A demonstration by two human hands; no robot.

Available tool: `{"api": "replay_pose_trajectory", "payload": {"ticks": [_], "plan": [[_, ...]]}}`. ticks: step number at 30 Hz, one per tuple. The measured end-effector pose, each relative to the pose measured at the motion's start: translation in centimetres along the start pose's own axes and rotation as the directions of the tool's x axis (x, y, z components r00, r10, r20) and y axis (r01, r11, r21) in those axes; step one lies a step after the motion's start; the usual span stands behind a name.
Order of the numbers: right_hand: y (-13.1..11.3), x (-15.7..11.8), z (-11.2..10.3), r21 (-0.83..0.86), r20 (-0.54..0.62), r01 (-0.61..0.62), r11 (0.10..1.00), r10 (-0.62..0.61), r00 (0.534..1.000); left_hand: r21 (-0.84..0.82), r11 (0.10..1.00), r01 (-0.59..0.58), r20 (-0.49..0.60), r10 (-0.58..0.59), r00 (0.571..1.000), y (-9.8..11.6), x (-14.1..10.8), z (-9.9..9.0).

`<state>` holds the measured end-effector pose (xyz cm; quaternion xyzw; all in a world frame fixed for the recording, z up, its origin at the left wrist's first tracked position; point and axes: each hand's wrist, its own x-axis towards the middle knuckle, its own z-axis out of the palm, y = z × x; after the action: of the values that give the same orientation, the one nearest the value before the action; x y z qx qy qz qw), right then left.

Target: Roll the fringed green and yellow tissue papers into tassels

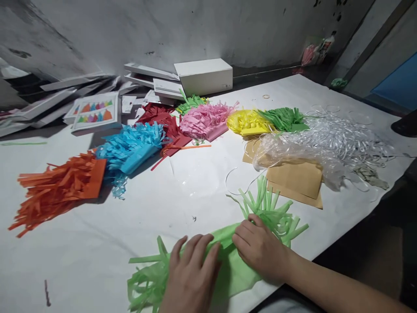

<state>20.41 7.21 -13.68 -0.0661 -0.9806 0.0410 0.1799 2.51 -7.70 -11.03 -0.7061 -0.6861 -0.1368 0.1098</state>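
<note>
A light green fringed tissue paper sheet (239,271) lies at the table's near edge, its cut strips fanning out at both ends. Along its far edge runs a narrow folded band. My left hand (192,274) is on the left half, fingers curved over the folded edge and slightly apart, thumb hidden beneath. My right hand (260,248) has its fingers curled tightly on the same fold, close to the right-hand fringe. Both hands hold the paper, with a short stretch of fold showing between them.
Behind lie fringed paper bundles: orange (65,187), blue (133,145), dark red (174,134), pink (208,121), yellow (249,121) and green (286,118). Silvery string (345,134) and brown paper pieces (296,178) are at right. A white box (205,77) and picture boxes (96,113) stand behind.
</note>
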Motion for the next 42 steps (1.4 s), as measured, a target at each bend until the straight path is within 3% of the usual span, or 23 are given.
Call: {"api": "replay_pose_trajectory", "payload": {"ticks": [3,6,10,13,18,21,25,30,33,38,42], "plan": [[0.0,-0.2,-0.4,-0.009,0.045,0.047,0.999,-0.047,0.998,-0.119,0.992,0.037,0.032,-0.033,0.999,0.7,0.3,1.6],[0.3,-0.5,-0.8,-0.01,0.038,0.051,0.999,-0.05,0.998,-0.153,0.988,0.031,0.065,-0.021,0.998,-0.4,-0.9,1.9],[0.6,-0.5,-0.3,-0.013,0.045,-0.095,0.995,0.096,0.994,-0.095,0.995,0.014,0.097,-0.005,0.995,-1.9,-2.3,1.6],[0.6,0.1,0.3,-0.065,0.074,-0.192,0.979,0.196,0.978,-0.019,0.993,0.121,0.121,-0.118,0.986,-1.8,-2.2,1.6],[0.5,1.4,-0.1,-0.124,0.059,-0.273,0.954,0.281,0.958,0.007,0.965,0.263,0.285,-0.254,0.924,-1.0,-0.9,1.5],[0.0,2.0,-0.8,-0.089,0.047,-0.168,0.982,0.173,0.984,0.003,0.96,0.281,0.293,-0.27,0.917,-0.9,-0.6,1.7],[-0.6,2.5,-0.6,0.04,0.052,0.077,0.996,-0.079,0.996,-0.043,0.978,0.203,0.199,-0.191,0.961,-1.6,-1.1,1.9],[-0.4,2.6,0.0,0.129,0.033,-0.022,0.991,0.018,0.999,-0.081,0.997,0.008,0.007,-0.008,1.0,-2.5,-1.8,1.2],[-0.3,2.2,0.0,0.154,-0.004,0.011,0.988,-0.01,1.0,-0.081,0.994,-0.076,-0.008,0.075,0.997,-1.9,-1.9,1.1],[-0.3,1.7,0.3,0.077,-0.057,0.204,0.976,-0.2,0.978,-0.199,0.98,-0.016,-0.068,0.003,0.998,-0.1,-1.8,2.0],[-0.2,1.3,0.2,0.074,-0.062,0.242,0.967,-0.238,0.969,-0.181,0.984,-0.002,-0.056,-0.009,0.998,0.2,-2.0,2.1]]}}
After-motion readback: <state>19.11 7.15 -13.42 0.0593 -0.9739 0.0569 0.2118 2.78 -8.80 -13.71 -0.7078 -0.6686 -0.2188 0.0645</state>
